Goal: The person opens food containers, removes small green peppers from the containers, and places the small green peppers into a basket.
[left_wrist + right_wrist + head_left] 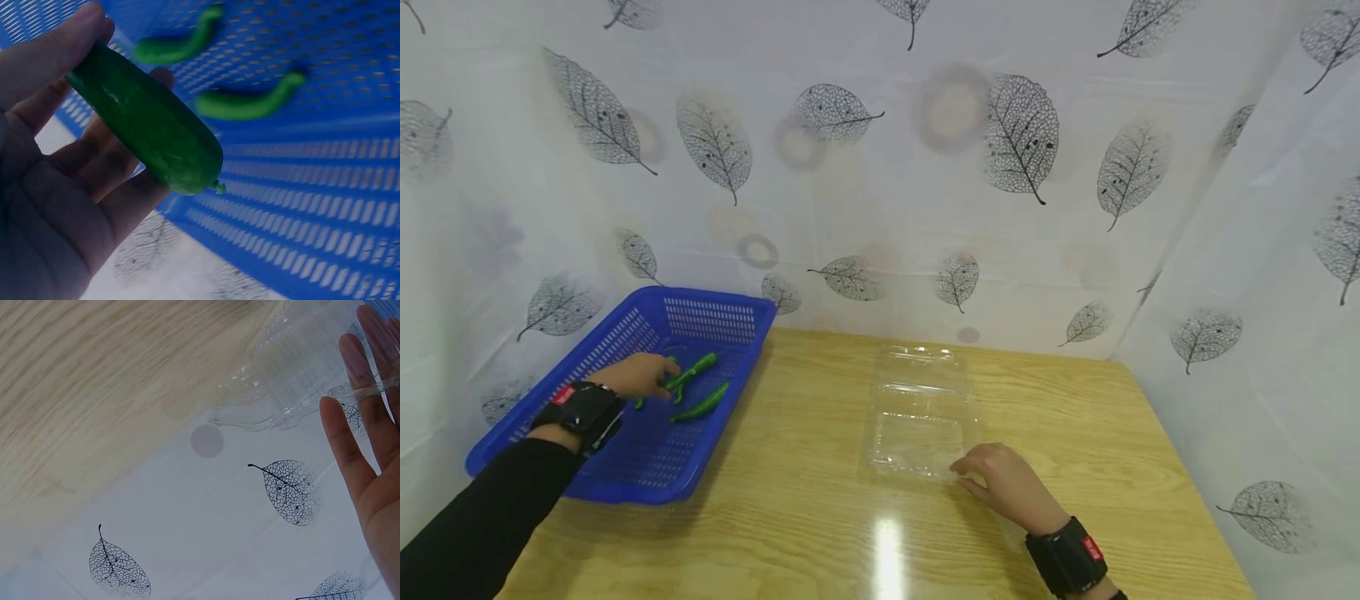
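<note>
My left hand (638, 375) is inside the blue basket (647, 492), with a dark green, smooth-skinned pepper (150, 125) pinched between thumb and fingers. Two more curved green peppers (250, 103) lie on the basket floor, blurred in the left wrist view. In the head view, one green pepper (702, 403) lies just right of the hand. A clear plastic box (917, 446) stands with its lid (921, 367) folded back, away from me. At its near right corner my right hand (1003, 483) holds the rim, the thumb outside and fingertips seen through the plastic in the right wrist view.
The basket takes up the left side of the wooden table (805, 517). Behind the table and along both sides hangs a white curtain (880, 208) with a leaf print. The box stands right of the basket, with bare wood between them.
</note>
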The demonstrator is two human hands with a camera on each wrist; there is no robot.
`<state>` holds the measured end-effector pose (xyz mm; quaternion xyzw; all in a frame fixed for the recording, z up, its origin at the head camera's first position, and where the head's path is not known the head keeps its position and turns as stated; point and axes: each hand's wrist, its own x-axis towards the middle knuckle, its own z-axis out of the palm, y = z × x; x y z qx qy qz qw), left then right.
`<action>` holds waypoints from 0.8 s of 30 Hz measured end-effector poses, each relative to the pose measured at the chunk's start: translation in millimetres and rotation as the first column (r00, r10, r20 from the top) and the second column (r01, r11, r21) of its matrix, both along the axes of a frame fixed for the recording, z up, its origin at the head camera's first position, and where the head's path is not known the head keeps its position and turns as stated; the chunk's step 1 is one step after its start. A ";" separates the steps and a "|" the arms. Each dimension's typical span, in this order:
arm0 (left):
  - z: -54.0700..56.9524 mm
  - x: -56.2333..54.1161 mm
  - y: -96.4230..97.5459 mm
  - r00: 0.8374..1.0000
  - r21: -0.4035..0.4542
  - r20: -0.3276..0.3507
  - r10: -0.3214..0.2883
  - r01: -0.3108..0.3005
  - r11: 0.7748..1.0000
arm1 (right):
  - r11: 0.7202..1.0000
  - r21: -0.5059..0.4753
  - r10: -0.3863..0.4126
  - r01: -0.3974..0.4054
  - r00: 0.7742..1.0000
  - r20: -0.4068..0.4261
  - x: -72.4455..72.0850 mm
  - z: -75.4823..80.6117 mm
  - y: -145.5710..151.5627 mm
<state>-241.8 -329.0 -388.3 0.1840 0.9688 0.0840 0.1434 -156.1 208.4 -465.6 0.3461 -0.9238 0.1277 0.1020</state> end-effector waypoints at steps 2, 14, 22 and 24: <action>-6.8 0.3 -4.1 0.999 -0.011 0.035 0.003 -0.003 1.000 | 1.000 -0.006 0.003 -0.003 1.000 0.000 0.3 0.2 0.2; -28.1 6.3 -13.4 0.992 -0.073 0.114 -0.057 0.065 0.995 | 1.000 0.004 -0.005 0.005 1.000 0.005 0.9 1.6 -0.4; -40.8 10.9 -12.6 0.991 -0.156 0.133 0.029 -0.008 0.988 | 1.000 -0.001 -0.004 0.004 1.000 0.009 0.0 1.3 -0.6; -40.0 12.6 -11.3 0.989 -0.168 0.141 0.049 -0.025 0.986 | 1.000 -0.002 -0.004 0.004 1.000 0.010 -0.2 1.1 -0.5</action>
